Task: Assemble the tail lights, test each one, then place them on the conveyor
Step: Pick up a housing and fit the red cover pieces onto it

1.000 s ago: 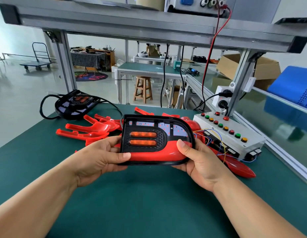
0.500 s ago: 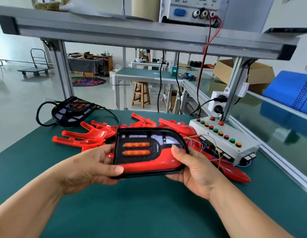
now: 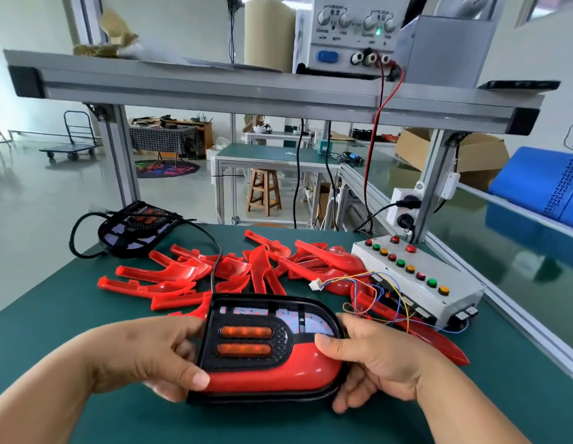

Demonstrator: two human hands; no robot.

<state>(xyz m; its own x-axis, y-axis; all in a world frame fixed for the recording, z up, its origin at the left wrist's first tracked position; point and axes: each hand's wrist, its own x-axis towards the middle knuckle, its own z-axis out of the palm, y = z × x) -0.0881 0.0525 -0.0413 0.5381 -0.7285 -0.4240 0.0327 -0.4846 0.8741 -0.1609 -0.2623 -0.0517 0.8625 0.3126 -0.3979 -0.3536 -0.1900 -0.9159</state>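
Lamp point(image 3: 272, 374) nearer, left hand point(image 3: 141, 357), right hand point(image 3: 378, 363) gripping edges.

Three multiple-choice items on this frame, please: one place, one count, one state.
1. The button box stands: A) on the upper shelf B) on the table, right of the held tail light C) on the floor
2. Count of orange bars on the tail light: A) two B) four C) one
3. The tail light is: A) lying untouched B) in one hand only C) gripped by both hands
Key: 1 B, the box lies to the light's right; 2 A, two stacked bars; 3 C, left hand and right hand clasp its ends.
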